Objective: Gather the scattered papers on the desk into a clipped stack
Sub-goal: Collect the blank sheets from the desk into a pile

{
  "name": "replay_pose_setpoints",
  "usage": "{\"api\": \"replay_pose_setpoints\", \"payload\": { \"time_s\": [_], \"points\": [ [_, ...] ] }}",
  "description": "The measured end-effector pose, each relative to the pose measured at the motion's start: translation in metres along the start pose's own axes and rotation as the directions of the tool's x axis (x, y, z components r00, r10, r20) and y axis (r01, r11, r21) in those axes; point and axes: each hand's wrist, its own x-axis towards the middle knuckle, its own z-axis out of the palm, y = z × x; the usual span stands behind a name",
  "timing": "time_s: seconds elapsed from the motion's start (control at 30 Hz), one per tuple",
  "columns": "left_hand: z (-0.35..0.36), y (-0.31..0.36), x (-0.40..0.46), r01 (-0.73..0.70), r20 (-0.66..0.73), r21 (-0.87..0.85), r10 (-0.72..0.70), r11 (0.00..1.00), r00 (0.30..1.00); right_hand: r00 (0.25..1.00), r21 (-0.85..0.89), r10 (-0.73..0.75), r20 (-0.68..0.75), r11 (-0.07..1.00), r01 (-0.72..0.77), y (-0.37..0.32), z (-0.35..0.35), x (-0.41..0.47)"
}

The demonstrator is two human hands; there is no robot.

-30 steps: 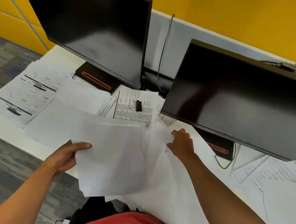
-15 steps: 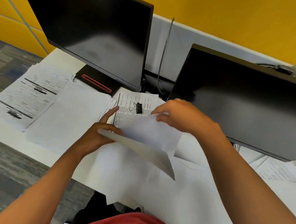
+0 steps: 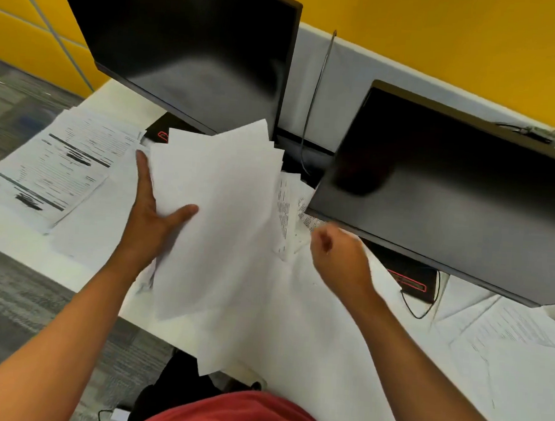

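Left hand raised with fingers straight and thumb out; right hand curled, blurred.

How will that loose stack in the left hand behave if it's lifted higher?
Probably floppy: the paper stack is held by the left hand at one edge only. Its top corners are fanned and no clip shows, so sheets may slide apart.

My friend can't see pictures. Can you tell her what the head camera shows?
A person's left hand holds a fanned stack of white papers above a desk strewn with more sheets, while the right hand reaches toward printed pages beneath two dark monitors.
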Motion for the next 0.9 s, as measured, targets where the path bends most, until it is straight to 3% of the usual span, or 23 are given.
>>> {"api": "replay_pose_setpoints", "payload": {
  "time_s": [0.07,0.1,0.23,0.37,0.47,0.6,0.7,0.8,0.9],
  "points": [
    [-0.005,-0.002,0.002,0.004,-0.033,-0.012,-0.004,1.000,0.999,0.936,-0.270,0.161,0.313,0.960,-0.075,0.036,0.035,-0.018],
    [-0.007,-0.003,0.003,0.019,-0.034,-0.034,-0.021,0.999,0.999,0.903,-0.334,0.196,0.383,0.941,-0.062,0.051,0.048,-0.026],
    [-0.008,0.005,0.003,0.128,-0.003,-0.206,-0.132,0.970,0.991,0.929,-0.390,0.131,0.346,0.921,0.016,0.071,0.073,-0.038],
    [-0.013,0.022,0.003,0.118,0.055,-0.381,-0.104,0.917,0.993,0.927,-0.384,0.144,0.345,0.923,-0.001,0.071,0.077,-0.031],
    [-0.021,0.037,0.002,0.103,0.192,-0.491,-0.008,0.865,0.981,0.914,-0.402,0.146,0.379,0.915,0.021,0.075,0.074,-0.022],
    [-0.034,0.047,0.001,0.152,0.348,-0.640,0.108,0.754,0.931,0.915,-0.101,0.094,0.392,0.993,-0.059,0.075,0.051,-0.006],
    [-0.030,0.035,-0.002,0.233,0.370,-0.668,0.044,0.707,0.928,0.932,0.196,0.065,0.357,0.970,-0.143,0.052,0.020,0.006],
    [-0.009,0.007,-0.007,0.371,0.370,-0.615,-0.161,0.696,0.915,0.922,0.524,0.018,0.387,0.819,-0.236,0.026,-0.001,0.012],
    [0.015,-0.020,-0.018,0.475,0.339,-0.574,-0.334,0.667,0.879,0.898,0.697,-0.040,0.439,0.646,-0.312,0.010,-0.005,0.009]
  ]
}}
